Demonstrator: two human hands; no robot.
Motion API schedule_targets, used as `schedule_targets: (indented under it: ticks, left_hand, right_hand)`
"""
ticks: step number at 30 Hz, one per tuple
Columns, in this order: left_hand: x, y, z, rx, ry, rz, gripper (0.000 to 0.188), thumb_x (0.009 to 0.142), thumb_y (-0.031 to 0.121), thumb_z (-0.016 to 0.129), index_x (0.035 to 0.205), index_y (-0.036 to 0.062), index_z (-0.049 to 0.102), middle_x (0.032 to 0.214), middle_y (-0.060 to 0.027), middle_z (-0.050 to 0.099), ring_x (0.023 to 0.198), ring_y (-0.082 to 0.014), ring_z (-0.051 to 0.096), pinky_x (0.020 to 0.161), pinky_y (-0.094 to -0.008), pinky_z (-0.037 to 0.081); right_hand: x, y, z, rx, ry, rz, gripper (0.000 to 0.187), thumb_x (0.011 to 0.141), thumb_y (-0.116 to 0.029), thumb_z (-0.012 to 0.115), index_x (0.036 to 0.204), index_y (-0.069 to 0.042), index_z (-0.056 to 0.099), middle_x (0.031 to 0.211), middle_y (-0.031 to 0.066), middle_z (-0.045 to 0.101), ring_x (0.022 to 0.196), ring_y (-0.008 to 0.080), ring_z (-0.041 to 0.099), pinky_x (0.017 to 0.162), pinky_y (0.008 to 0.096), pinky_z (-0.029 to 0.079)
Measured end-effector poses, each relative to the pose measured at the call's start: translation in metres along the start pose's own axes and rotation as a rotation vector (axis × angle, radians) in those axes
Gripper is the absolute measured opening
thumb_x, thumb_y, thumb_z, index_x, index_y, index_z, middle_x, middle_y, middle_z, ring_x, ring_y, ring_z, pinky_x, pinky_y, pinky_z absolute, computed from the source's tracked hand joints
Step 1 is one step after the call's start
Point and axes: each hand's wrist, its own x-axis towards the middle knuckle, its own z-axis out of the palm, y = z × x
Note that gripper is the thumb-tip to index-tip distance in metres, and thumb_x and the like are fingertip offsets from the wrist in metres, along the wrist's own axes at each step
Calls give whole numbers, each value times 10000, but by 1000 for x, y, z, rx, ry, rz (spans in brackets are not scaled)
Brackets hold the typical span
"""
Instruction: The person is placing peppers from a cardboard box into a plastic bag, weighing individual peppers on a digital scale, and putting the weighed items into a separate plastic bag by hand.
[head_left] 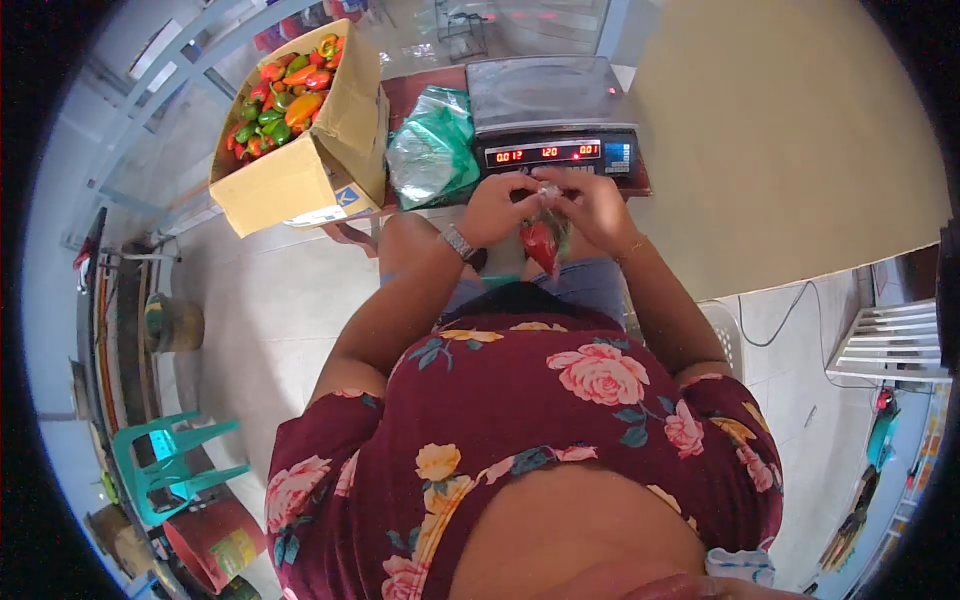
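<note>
To your right a broad tan flat surface fills the upper right of the view, and its near edge runs just past your right wrist. At upper left sits an open brown cardboard box heaped with red, orange and green peppers, well apart from your hands. Straight ahead stands a grey electronic weighing scale with a bare steel pan and a lit red display, resting on a dark red table; its front lies just beyond your knuckles. Between box and scale lies a crumpled bundle of green and clear plastic bags, near your left hand. At lower left, well away, is a teal plastic chair. Your left hand and right hand meet above your lap, fingers pinched closed on the top of a small clear plastic bag holding red peppers, which hangs between them.
</note>
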Motion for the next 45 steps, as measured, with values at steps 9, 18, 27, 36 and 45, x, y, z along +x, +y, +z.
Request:
schedule_targets:
  ticks: [9, 18, 27, 36, 45]
  left_hand:
    - [23, -13, 27, -82, -295, -306, 233, 736, 187, 679, 908, 32, 667, 799, -79, 649, 744, -111, 603, 680, -258, 479]
    - [12, -12, 45, 151, -102, 90, 188, 743, 190, 677, 845, 32, 671, 852, -100, 640, 755, -228, 633, 696, -294, 497]
    - [1, -14, 55, 24, 22, -284, 296, 773, 277, 636, 892, 8, 667, 815, -135, 666, 734, -221, 646, 678, -310, 495]
    - [-2, -12, 63, 46, 184, -254, 252, 761, 232, 616, 871, 13, 675, 720, -104, 656, 613, -164, 617, 588, -284, 476]
    - [-16, -18, 62, -153, -99, -205, 319, 774, 50, 476, 1053, -10, 619, 1075, -109, 522, 1029, -217, 515, 897, -286, 407]
  right_hand:
    - [-4, 31, -37, -819, -101, -467, 50, 767, -90, 581, 774, -48, 607, 792, 95, 611, 766, 278, 549, 678, 337, 464]
    - [-24, 67, -31, 128, -130, 362, 140, 834, -153, 610, 854, -16, 628, 801, 0, 613, 800, 77, 541, 741, 254, 423]
    - [-56, 49, -2, 54, 129, 160, 287, 839, -95, 578, 1121, -44, 598, 1092, 100, 578, 1006, 178, 539, 871, 290, 427]
    - [-51, 56, 20, -332, 374, -86, 153, 749, 18, 561, 898, 30, 596, 943, 154, 584, 940, 291, 558, 837, 368, 436]
    - [-46, 50, 14, -193, 376, 239, 190, 797, -111, 618, 948, 5, 630, 801, 119, 654, 715, 188, 635, 638, 287, 486]
